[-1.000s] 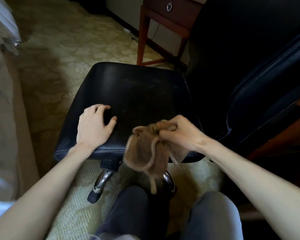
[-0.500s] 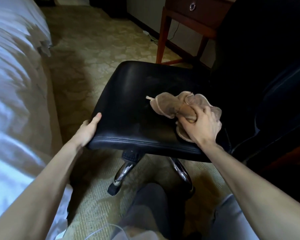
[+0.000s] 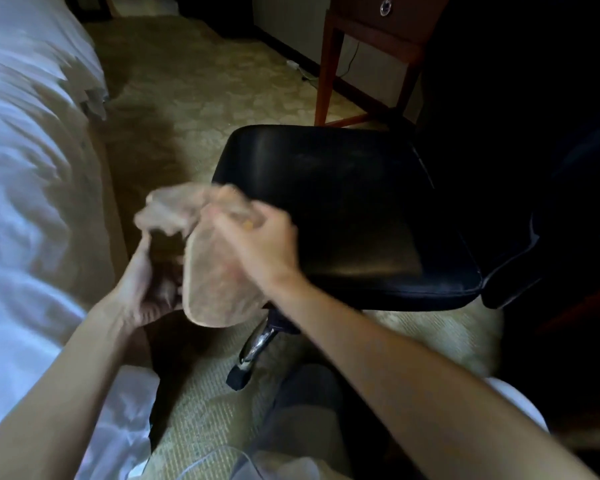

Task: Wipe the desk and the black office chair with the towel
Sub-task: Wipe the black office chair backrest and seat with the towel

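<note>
Your right hand (image 3: 260, 244) pinches the tan terry towel (image 3: 215, 285) at its bunched top, fingers curled round the cloth, and the rest of the towel hangs below as a rounded flap. The towel is held up at the front-left corner of the black leather office chair seat (image 3: 343, 209). Its upper folds overlap that corner in view, but the blur hides whether cloth touches leather there. Your left hand (image 3: 146, 289) sits just beside the towel's left edge, below the bunched part, with one finger reaching up towards it. It is too smeared to tell whether it grips or lies loose.

The seat's right edge meets the dark chair backrest (image 3: 534, 133). Under the seat's front edge a chrome base leg (image 3: 257, 344) slants down to a black foot, near your knee in dark grey trousers (image 3: 302, 393).

A white-sheeted bed (image 3: 25, 168) runs along your left, its side close to your left forearm. Between the bed's side and the seat's left edge lies a strip of patterned beige carpet (image 3: 187, 81), widening beyond the seat's far-left corner. Past the seat's back edge stands a reddish-brown wooden table with a ring-pull drawer (image 3: 368, 26), one of its legs near that edge
</note>
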Motion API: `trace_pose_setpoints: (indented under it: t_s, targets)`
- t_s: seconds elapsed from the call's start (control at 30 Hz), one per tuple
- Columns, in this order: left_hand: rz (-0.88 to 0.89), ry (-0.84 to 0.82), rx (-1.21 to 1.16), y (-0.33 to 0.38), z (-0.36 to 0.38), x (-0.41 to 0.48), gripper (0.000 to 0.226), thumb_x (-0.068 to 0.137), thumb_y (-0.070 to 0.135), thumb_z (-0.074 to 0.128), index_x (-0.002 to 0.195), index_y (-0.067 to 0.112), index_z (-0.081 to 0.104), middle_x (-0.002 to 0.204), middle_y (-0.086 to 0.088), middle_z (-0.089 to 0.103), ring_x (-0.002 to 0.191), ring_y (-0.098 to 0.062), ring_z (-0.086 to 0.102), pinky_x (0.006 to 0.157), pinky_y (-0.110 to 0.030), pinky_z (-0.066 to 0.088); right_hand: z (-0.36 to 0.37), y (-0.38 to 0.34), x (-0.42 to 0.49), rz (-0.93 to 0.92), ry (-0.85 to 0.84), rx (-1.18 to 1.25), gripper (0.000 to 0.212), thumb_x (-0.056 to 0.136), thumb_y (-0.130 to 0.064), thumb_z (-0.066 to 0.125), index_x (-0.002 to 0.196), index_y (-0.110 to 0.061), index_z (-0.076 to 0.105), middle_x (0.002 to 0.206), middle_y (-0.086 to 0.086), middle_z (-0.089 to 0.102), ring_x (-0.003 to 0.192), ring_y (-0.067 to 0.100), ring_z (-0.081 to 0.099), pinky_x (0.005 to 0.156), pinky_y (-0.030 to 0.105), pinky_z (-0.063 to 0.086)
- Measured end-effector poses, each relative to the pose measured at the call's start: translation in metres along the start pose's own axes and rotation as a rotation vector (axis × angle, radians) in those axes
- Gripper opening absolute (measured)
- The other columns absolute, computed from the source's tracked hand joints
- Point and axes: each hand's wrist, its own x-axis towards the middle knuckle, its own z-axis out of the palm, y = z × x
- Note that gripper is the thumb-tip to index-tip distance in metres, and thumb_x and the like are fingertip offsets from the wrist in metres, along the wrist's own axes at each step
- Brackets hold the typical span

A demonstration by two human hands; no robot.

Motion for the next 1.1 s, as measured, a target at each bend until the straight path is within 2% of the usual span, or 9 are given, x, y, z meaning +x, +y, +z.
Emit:
trace_pose_setpoints:
  t_s: [0.17, 0.27, 0.37, 0.67, 0.73, 0.83, 0.9, 1.0, 1.1]
  targets:
    - [-0.173, 0.02, 0.0, -0.004, -0.003, 0.026, 0.092, 0.091, 0.084, 0.031, 0.141, 0.01, 0.053, 0.122, -0.018, 0.07, 0.113, -0.035, 0.066, 0.094, -0.054, 0.05, -0.117, 0.011, 0.056, -0.211, 0.304, -0.34, 0.049, 0.076, -0.071, 0.063, 0.096, -0.027, 0.072, 0.092, -0.007, 0.071, 0.088, 0.012, 0.068, 0.078, 0.034, 0.055]
    - [-0.176, -0.065, 0.011, -0.003, 0.017, 0.013, 0.089, 0.093, 0.082, 0.032, 0.144, 0.012, 0.053, 0.132, -0.018, 0.068, 0.124, -0.037, 0.064, 0.102, -0.053, 0.047, -0.153, 0.052, 0.091, -0.018, 0.097, -0.692, 0.069, 0.079, -0.083, 0.049, 0.127, -0.037, 0.063, 0.125, 0.004, 0.064, 0.122, 0.03, 0.059, 0.102, 0.05, 0.048]
    - [-0.177, -0.099, -0.085, -0.007, 0.016, 0.009, 0.092, 0.091, 0.083, 0.033, 0.144, 0.011, 0.053, 0.133, -0.02, 0.067, 0.123, -0.038, 0.064, 0.102, -0.054, 0.046, -0.133, 0.101, 0.095, 0.087, -0.079, -0.961, 0.083, 0.087, -0.085, 0.04, 0.156, -0.041, 0.03, 0.162, 0.01, 0.031, 0.15, 0.041, 0.023, 0.118, 0.069, 0.014]
    - [-0.083, -0.118, -0.154, -0.011, 0.021, 0.002, 0.091, 0.089, 0.087, 0.028, 0.12, 0.015, 0.075, 0.121, -0.017, 0.073, 0.106, -0.033, 0.073, 0.091, -0.045, 0.057, -0.001, 0.038, 0.01, -0.496, -0.087, -0.754, 0.037, 0.078, -0.062, 0.066, 0.105, -0.037, 0.071, 0.108, -0.012, 0.071, 0.102, 0.022, 0.065, 0.083, 0.034, 0.04]
    - [-0.035, -0.151, -0.207, -0.011, 0.022, -0.003, 0.084, 0.095, 0.08, 0.026, 0.085, 0.016, 0.08, 0.096, -0.01, 0.074, 0.08, -0.025, 0.074, 0.068, -0.035, 0.062, 0.011, 0.032, -0.012, -0.503, -0.208, -0.591, 0.033, 0.074, -0.065, 0.069, 0.09, -0.036, 0.071, 0.095, -0.015, 0.07, 0.093, 0.015, 0.065, 0.082, 0.031, 0.046]
    - [-0.046, -0.128, -0.221, -0.012, 0.013, -0.007, 0.081, 0.092, 0.082, 0.033, 0.101, 0.013, 0.075, 0.111, -0.016, 0.07, 0.09, -0.029, 0.071, 0.083, -0.044, 0.059, -0.013, 0.037, -0.012, -0.419, -0.244, -0.411, 0.036, 0.068, -0.069, 0.063, 0.078, -0.035, 0.067, 0.077, -0.014, 0.068, 0.077, 0.011, 0.066, 0.073, 0.035, 0.056]
    - [-0.055, -0.067, -0.104, -0.012, 0.003, -0.005, 0.078, 0.09, 0.081, 0.042, 0.11, 0.013, 0.075, 0.121, -0.015, 0.066, 0.102, -0.03, 0.064, 0.101, -0.048, 0.05, -0.048, 0.049, -0.004, -0.585, -0.106, -0.449, 0.042, 0.07, -0.064, 0.066, 0.089, -0.028, 0.077, 0.084, -0.01, 0.074, 0.079, 0.017, 0.072, 0.07, 0.039, 0.058]
    - [0.0, 0.019, 0.096, -0.007, 0.006, -0.004, 0.06, 0.093, 0.072, 0.048, 0.11, 0.018, 0.069, 0.117, -0.01, 0.07, 0.102, -0.024, 0.064, 0.099, -0.045, 0.048, -0.129, 0.085, 0.003, -0.954, 0.188, -0.641, 0.044, 0.074, -0.047, 0.075, 0.104, -0.016, 0.081, 0.107, 0.003, 0.077, 0.093, 0.028, 0.073, 0.086, 0.042, 0.058]
    - [0.006, 0.019, 0.219, -0.005, 0.021, 0.0, 0.049, 0.098, 0.064, 0.049, 0.119, 0.022, 0.064, 0.13, -0.009, 0.067, 0.109, -0.025, 0.066, 0.092, -0.044, 0.052, -0.218, 0.134, -0.01, -0.962, 0.269, -0.815, 0.043, 0.085, -0.042, 0.071, 0.114, -0.01, 0.078, 0.119, 0.01, 0.073, 0.106, 0.033, 0.071, 0.098, 0.048, 0.053]
